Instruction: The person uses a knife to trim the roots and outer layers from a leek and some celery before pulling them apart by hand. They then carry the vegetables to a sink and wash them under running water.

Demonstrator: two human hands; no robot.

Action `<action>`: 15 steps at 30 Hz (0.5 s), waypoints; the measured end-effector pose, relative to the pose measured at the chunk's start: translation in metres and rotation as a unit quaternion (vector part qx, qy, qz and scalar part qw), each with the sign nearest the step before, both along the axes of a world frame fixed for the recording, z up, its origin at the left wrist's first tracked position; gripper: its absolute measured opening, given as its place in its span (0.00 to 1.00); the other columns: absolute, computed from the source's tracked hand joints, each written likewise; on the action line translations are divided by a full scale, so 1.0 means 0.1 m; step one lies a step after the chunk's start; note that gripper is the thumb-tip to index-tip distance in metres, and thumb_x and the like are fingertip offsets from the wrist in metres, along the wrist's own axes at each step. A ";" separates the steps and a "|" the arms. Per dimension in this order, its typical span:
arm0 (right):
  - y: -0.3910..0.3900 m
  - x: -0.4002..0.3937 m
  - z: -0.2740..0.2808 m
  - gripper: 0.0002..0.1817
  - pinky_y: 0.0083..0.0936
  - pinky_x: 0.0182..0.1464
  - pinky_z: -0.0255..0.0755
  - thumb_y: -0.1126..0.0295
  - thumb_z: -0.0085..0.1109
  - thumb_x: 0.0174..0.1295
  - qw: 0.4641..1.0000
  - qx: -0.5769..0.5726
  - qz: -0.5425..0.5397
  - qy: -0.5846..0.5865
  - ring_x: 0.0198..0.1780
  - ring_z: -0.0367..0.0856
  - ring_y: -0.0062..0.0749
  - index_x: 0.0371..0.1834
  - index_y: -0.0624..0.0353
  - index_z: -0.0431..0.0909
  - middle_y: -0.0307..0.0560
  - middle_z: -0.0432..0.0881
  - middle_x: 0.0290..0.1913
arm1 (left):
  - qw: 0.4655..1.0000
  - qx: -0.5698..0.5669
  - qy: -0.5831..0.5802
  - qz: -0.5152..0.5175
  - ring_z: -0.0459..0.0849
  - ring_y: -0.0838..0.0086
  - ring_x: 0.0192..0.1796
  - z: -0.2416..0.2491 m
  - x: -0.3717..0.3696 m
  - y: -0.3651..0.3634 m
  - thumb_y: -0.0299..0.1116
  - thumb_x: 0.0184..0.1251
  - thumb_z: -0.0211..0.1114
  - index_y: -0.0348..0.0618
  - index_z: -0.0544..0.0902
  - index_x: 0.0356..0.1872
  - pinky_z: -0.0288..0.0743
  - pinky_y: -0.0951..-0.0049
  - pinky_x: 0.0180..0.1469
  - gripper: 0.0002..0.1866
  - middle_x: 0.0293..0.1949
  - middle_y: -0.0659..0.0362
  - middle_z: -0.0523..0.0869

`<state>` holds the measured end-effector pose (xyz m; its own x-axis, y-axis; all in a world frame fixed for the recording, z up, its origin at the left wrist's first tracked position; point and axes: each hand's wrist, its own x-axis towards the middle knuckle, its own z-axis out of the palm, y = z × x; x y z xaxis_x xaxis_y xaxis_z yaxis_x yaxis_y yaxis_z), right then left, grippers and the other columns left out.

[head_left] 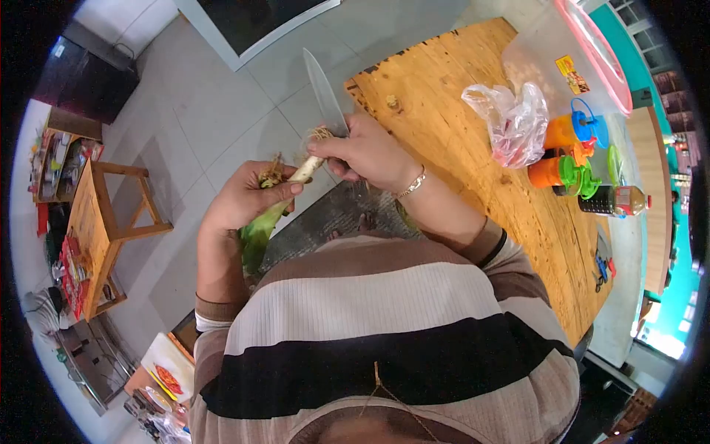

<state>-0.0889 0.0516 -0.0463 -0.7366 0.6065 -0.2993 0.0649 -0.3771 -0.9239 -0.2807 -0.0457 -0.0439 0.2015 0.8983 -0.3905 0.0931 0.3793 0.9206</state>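
Noted leek [302, 173] held between both hands, in front of ribbed, striped shirt [355, 296]. Found left hand [248, 196] closed around stalk, with crumpled, yellow-brown scrap [274, 175] at fingers. Found right hand [377, 155] closed on knife [322, 89], thumb against leek near root end. Recorded smooth, flat metal blade, tapering to a point; wooden table [436, 81] with knotted grain, dark-chipped edge. Observed leek slender, cylindrical, white along shaft, wiry and tan at roots, broad and green at leaves.
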 end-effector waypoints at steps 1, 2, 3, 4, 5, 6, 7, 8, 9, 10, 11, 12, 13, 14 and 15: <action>-0.01 -0.02 0.00 0.10 0.15 0.15 0.53 0.64 0.59 0.58 1.000 0.000 -0.005 -0.003 0.14 0.61 0.15 0.29 0.60 0.75 0.34 0.68 0.15 | 1.000 0.000 0.005 -0.001 0.75 0.84 0.24 0.01 -0.01 -0.01 0.33 0.59 0.67 0.33 0.81 0.41 0.67 0.81 0.26 0.14 0.21 0.65 0.79; 0.00 -0.05 0.00 0.10 0.15 0.15 0.52 0.64 0.59 0.58 1.000 0.004 -0.007 -0.006 0.14 0.61 0.14 0.29 0.60 0.75 0.34 0.67 0.15 | 1.000 0.003 0.009 0.000 0.76 0.84 0.24 0.00 -0.03 -0.01 0.32 0.59 0.67 0.33 0.81 0.41 0.67 0.81 0.26 0.14 0.21 0.65 0.79; 0.03 -0.08 0.01 0.10 0.15 0.15 0.52 0.65 0.59 0.58 1.000 0.010 -0.008 -0.011 0.14 0.60 0.14 0.28 0.61 0.75 0.34 0.67 0.14 | 1.000 0.009 0.012 0.004 0.76 0.84 0.24 -0.02 -0.05 0.01 0.32 0.59 0.67 0.33 0.80 0.41 0.67 0.81 0.27 0.13 0.21 0.65 0.79; 0.06 -0.08 -0.01 0.10 0.15 0.16 0.52 0.65 0.59 0.58 1.000 0.019 0.003 -0.013 0.14 0.60 0.14 0.28 0.61 0.75 0.34 0.67 0.14 | 1.000 0.010 0.012 0.009 0.76 0.83 0.25 -0.05 -0.05 0.02 0.32 0.59 0.66 0.33 0.80 0.41 0.68 0.82 0.27 0.13 0.21 0.65 0.79; 0.09 -0.06 -0.03 0.10 0.14 0.16 0.52 0.66 0.59 0.58 0.999 0.026 0.018 -0.013 0.14 0.60 0.14 0.29 0.61 0.75 0.34 0.66 0.14 | 1.000 0.007 0.013 0.019 0.76 0.83 0.25 -0.09 -0.05 0.01 0.32 0.60 0.66 0.33 0.80 0.41 0.68 0.82 0.28 0.13 0.22 0.65 0.79; 0.12 -0.06 -0.03 0.09 0.14 0.16 0.51 0.66 0.60 0.58 0.999 0.034 0.036 -0.012 0.14 0.60 0.14 0.29 0.61 0.75 0.34 0.66 0.14 | 0.999 0.007 0.016 0.031 0.77 0.83 0.26 -0.10 -0.05 0.01 0.31 0.60 0.66 0.33 0.80 0.41 0.68 0.82 0.28 0.13 0.22 0.64 0.79; 0.15 -0.08 -0.02 0.09 0.14 0.16 0.51 0.66 0.60 0.58 0.999 0.034 0.038 -0.018 0.14 0.59 0.14 0.29 0.61 0.75 0.33 0.66 0.14 | 0.999 0.015 0.016 0.038 0.77 0.83 0.26 -0.10 -0.05 0.01 0.31 0.60 0.66 0.33 0.80 0.41 0.68 0.82 0.29 0.13 0.22 0.64 0.79; 0.18 -0.10 0.00 0.09 0.14 0.16 0.51 0.66 0.60 0.58 0.998 0.034 0.039 -0.022 0.15 0.59 0.13 0.29 0.61 0.75 0.33 0.66 0.15 | 0.999 0.023 0.017 0.044 0.77 0.83 0.27 -0.08 -0.04 0.03 0.31 0.60 0.66 0.33 0.80 0.41 0.68 0.82 0.29 0.13 0.22 0.64 0.79; 0.21 -0.12 0.01 0.09 0.14 0.16 0.51 0.66 0.61 0.58 0.998 0.034 0.039 -0.026 0.15 0.59 0.13 0.29 0.61 0.75 0.33 0.66 0.15 | 0.998 0.031 0.019 0.049 0.77 0.82 0.27 -0.06 -0.03 0.04 0.31 0.60 0.66 0.33 0.80 0.40 0.68 0.82 0.30 0.12 0.22 0.64 0.79; 0.25 -0.17 -0.01 0.10 0.13 0.16 0.50 0.66 0.61 0.58 0.998 0.041 0.046 -0.003 0.15 0.59 0.13 0.30 0.61 0.75 0.33 0.66 0.15 | 0.998 0.030 0.030 0.047 0.77 0.82 0.26 0.07 -0.02 0.06 0.32 0.61 0.65 0.33 0.80 0.40 0.69 0.81 0.29 0.12 0.23 0.64 0.79; 0.28 -0.22 0.02 0.10 0.13 0.16 0.50 0.66 0.61 0.58 0.998 0.041 0.049 0.001 0.15 0.59 0.13 0.31 0.61 0.75 0.33 0.66 0.15 | 0.998 0.040 0.021 0.049 0.77 0.82 0.26 0.07 -0.04 0.07 0.33 0.61 0.64 0.33 0.80 0.40 0.69 0.81 0.29 0.12 0.23 0.64 0.79; 0.29 -0.28 0.06 0.10 0.13 0.15 0.51 0.66 0.61 0.58 0.998 0.041 0.052 0.004 0.15 0.60 0.12 0.31 0.61 0.75 0.33 0.66 0.15 | 0.997 0.050 0.011 0.051 0.77 0.82 0.26 0.04 -0.09 0.10 0.33 0.62 0.64 0.33 0.80 0.40 0.69 0.81 0.29 0.12 0.23 0.64 0.79; 0.31 -0.34 0.09 0.09 0.13 0.15 0.51 0.66 0.61 0.58 0.998 0.041 0.054 0.006 0.15 0.60 0.12 0.31 0.61 0.75 0.33 0.67 0.15 | 0.997 0.061 0.001 0.052 0.77 0.82 0.25 0.01 -0.13 0.12 0.34 0.63 0.64 0.34 0.80 0.39 0.69 0.81 0.29 0.12 0.23 0.64 0.79; 0.33 -0.39 0.07 0.09 0.13 0.15 0.51 0.66 0.61 0.58 0.997 0.046 0.056 -0.003 0.15 0.61 0.12 0.32 0.61 0.74 0.33 0.68 0.16 | 0.996 0.065 -0.020 0.053 0.78 0.82 0.25 -0.01 -0.15 0.15 0.35 0.64 0.63 0.34 0.80 0.38 0.70 0.80 0.29 0.12 0.24 0.64 0.79; 0.37 -0.45 0.04 0.09 0.13 0.15 0.51 0.66 0.61 0.58 0.997 0.052 0.056 -0.010 0.15 0.61 0.13 0.32 0.60 0.74 0.34 0.68 0.17 | 0.997 0.054 -0.016 0.053 0.78 0.82 0.25 -0.01 -0.18 0.19 0.35 0.64 0.63 0.35 0.80 0.38 0.71 0.80 0.29 0.12 0.24 0.64 0.79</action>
